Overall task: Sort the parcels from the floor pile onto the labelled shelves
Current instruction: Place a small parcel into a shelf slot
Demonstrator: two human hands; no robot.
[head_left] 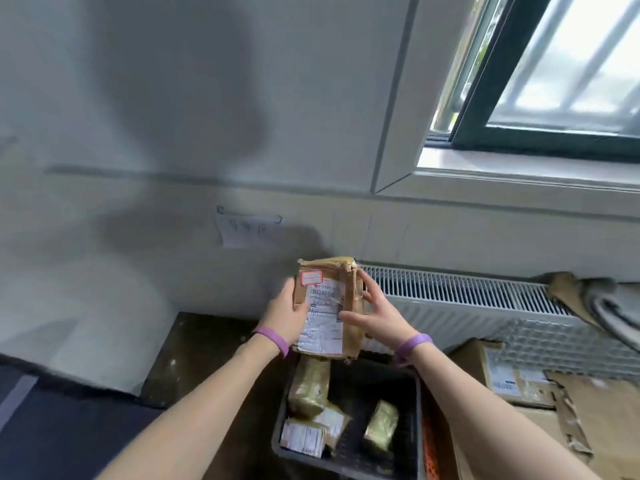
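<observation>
Head view: both forearms extended forward, purple wristbands on each. Left hand (289, 315) grips the left edge of a flat brown cardboard parcel with a white shipping label (325, 306), thumb on the face. Right hand (372, 311) holds the right edge, fingers spread, thumb lying across the label. Parcel is held upright above a dark plastic crate (414, 441) containing small tan-taped packages (310, 388). White radiator (467, 299) sits behind to the right.
</observation>
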